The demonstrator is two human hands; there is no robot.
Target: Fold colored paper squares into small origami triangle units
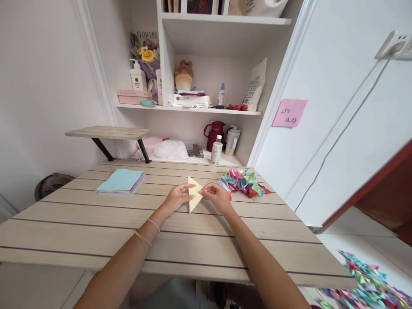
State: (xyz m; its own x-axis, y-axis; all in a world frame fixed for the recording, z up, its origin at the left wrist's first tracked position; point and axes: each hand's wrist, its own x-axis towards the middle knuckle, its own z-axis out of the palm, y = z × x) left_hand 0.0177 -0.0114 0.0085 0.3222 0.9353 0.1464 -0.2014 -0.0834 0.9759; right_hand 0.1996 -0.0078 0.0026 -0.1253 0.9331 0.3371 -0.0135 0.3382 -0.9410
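Observation:
A pale yellow sheet of paper [192,203], folded into a triangle, is held just over the wooden table [180,249]. My left hand [177,197] pinches its left long edge between thumb and fingers. At the triangle's right-hand point, my right hand [217,195] grips the paper with thumb and fingertips. Right behind that hand lies a heap of folded colored paper pieces [243,182] in pink, green, blue and red. A stack of square paper [120,180], light blue on top, rests at the table's left side.
A small raised shelf [107,132] on black legs stands at the back left. Behind the table, a clear bottle [216,150] and a dark red jug [214,135] stand in the white shelving. More folded paper [370,279] is piled on the floor at right. A pink note [289,112] hangs on the wall.

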